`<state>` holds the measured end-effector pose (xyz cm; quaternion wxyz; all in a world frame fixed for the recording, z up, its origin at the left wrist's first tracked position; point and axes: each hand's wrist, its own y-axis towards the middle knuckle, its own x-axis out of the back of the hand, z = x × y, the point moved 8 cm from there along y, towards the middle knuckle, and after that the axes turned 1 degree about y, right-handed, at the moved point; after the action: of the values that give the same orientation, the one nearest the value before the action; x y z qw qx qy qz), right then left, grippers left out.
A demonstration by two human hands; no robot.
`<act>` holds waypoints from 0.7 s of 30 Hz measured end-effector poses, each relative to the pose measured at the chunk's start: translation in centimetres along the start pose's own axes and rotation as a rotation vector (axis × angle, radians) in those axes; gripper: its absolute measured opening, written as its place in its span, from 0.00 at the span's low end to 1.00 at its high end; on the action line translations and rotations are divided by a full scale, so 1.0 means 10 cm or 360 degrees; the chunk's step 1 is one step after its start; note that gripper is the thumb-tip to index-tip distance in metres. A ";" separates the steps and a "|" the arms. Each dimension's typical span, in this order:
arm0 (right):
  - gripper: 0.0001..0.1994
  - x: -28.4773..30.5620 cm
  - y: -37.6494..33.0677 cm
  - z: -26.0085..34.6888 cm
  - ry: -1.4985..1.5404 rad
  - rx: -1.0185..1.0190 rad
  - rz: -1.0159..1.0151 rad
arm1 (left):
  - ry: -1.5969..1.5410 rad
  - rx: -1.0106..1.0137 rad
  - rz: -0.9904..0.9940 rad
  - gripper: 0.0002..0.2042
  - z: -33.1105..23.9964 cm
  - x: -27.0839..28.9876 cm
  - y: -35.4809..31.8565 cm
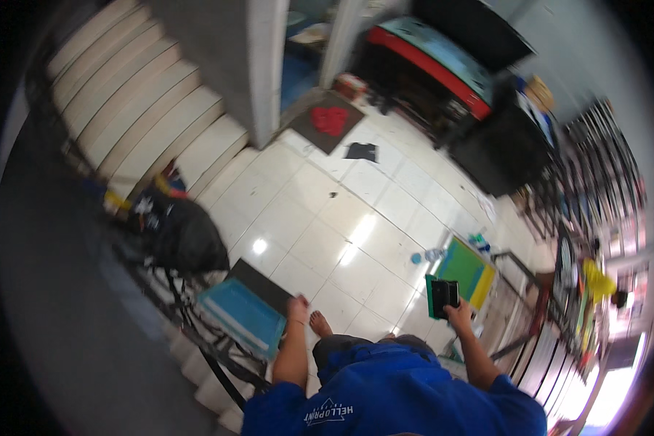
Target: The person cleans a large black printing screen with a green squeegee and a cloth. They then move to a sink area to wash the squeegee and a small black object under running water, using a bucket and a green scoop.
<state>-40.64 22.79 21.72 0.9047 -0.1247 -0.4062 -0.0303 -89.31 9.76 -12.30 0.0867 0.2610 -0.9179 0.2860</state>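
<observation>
Squeegee: dark flat rectangular tool w/ green edge, held upright in front of the body, above the white tiled floor.
Right hand: closed round the tool's lower end.
Frame: teal mesh screen in a dark rectangular frame, resting tilted on a black metal stand, lower left.
Left hand: gripped on frame's right edge; finger detail blurred.
Nearby: green-yellow screen lying on floor beyond the tool; staircase seen upper left.

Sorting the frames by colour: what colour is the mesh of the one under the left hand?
Light blue mesh on the frame, clearest in the head view.
</observation>
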 end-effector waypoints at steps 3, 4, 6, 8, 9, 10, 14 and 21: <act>0.21 0.48 -0.08 -0.31 -0.0431 -0.0146 -0.0187 | -0.1048 0.0671 0.0549 0.08 -0.16 -1.43 -0.76; 0.21 0.60 -0.17 -0.59 -0.0474 -0.0222 -0.0277 | -0.0708 0.0462 0.0774 0.09 -0.49 -1.55 -1.01; 0.20 0.87 -0.38 -0.96 -0.0466 -0.0272 -0.0393 | -0.0227 0.0134 0.0842 0.12 -0.66 -1.71 -1.16; 0.20 1.11 -0.67 -1.46 -0.0403 -0.0453 -0.0482 | 0.0328 -0.0573 0.0690 0.11 -0.71 -1.67 -1.25; 0.20 1.20 -0.90 -1.77 -0.0375 -0.0570 -0.0534 | 0.0546 -0.0907 0.0605 0.11 -0.79 -1.54 -1.32; 0.20 1.30 -1.09 -1.84 -0.0432 -0.0740 -0.0527 | 0.0911 -0.0907 0.0702 0.11 -0.59 -1.47 -1.19; 0.19 1.53 -2.01 -2.73 -0.0372 -0.1049 -0.0639 | 0.1429 -0.0589 0.0480 0.19 0.09 -0.52 -0.70; 0.15 1.04 -3.83 -4.41 -0.0239 -0.1650 -0.0579 | 0.2425 -0.0291 0.0663 0.14 0.25 0.38 -0.96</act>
<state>-7.59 -24.80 8.92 0.6737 -0.4832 -0.4165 -0.3730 -87.50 -0.02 -8.52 0.6566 -0.1917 -0.6557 0.3197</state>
